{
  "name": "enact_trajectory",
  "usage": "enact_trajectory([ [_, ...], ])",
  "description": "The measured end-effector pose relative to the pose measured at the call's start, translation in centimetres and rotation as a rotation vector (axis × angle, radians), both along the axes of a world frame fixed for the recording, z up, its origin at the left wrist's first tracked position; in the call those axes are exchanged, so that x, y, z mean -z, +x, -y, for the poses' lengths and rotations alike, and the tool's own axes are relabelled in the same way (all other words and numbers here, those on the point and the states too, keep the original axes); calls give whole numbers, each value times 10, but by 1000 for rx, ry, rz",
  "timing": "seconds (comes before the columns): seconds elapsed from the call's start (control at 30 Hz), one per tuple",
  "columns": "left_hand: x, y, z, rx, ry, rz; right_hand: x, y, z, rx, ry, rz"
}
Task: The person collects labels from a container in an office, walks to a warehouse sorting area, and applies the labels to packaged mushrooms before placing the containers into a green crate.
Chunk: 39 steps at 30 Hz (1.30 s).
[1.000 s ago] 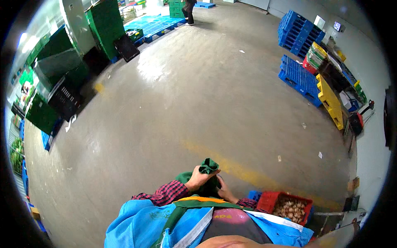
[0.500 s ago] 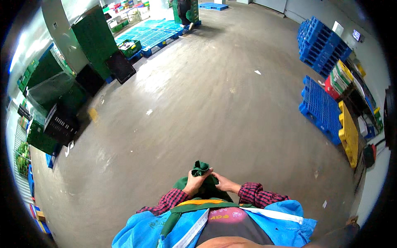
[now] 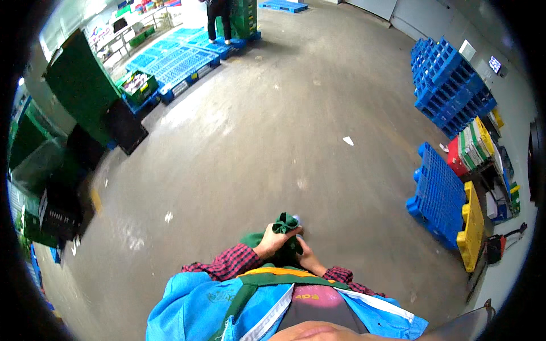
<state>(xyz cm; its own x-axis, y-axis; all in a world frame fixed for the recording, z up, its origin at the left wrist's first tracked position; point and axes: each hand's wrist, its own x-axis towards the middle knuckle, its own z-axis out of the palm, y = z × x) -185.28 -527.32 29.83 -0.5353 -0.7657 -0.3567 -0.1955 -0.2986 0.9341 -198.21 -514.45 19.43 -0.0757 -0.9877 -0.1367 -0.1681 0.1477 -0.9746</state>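
Observation:
In front of my waist, my left hand (image 3: 271,241) is closed round a bunched dark green cloth (image 3: 285,223), whose folded end sticks up above the fist. A wider fold of the green cloth spreads out to the left of that hand. Close beside it, my right hand (image 3: 310,258) is closed on the lower part of the cloth, its fingertips partly hidden behind the folds. A small pale bluish thing shows just past the cloth; what it is I cannot tell. Below the hands lies the green and orange edge (image 3: 273,275) of a garment over my blue jacket (image 3: 193,301).
Blue pallets (image 3: 187,59) lie at the far left, a person (image 3: 219,20) standing on them beside green crates. Tall green panels (image 3: 85,85) and black crates (image 3: 60,213) line the left. To the right are stacked blue pallets (image 3: 449,79), a leaning blue pallet (image 3: 438,193) and a yellow one (image 3: 471,227).
I have moved forward over the floor, so pallets and crates on both sides sit nearer and lower in view. Both hands stay on the cloth, raised slightly.

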Motion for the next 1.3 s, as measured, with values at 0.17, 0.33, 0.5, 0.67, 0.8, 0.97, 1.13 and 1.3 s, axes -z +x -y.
enact_trajectory([
  [0.17,26,-119,216,-168,208,-26,71,-135,229,-2,78,-72],
  [0.33,21,-223,400,-370,107,-6,28,-246,454,-239,131,-15],
  [0.5,29,-356,589,-335,201,-89,61,-384,638,-306,94,-80],
  [0.67,51,-493,811,-182,19,-205,71,-512,848,-55,86,-79],
  [0.8,31,-606,963,-29,4,-118,27,-602,970,36,188,-32],
  [0.97,23,-694,1153,-38,41,7,50,-690,1155,71,207,129],
  [1.13,48,-814,1363,-236,104,-182,44,-829,1397,-42,211,27],
  [1.3,27,-878,1538,-332,39,-15,22,-918,1604,-371,268,246],
])
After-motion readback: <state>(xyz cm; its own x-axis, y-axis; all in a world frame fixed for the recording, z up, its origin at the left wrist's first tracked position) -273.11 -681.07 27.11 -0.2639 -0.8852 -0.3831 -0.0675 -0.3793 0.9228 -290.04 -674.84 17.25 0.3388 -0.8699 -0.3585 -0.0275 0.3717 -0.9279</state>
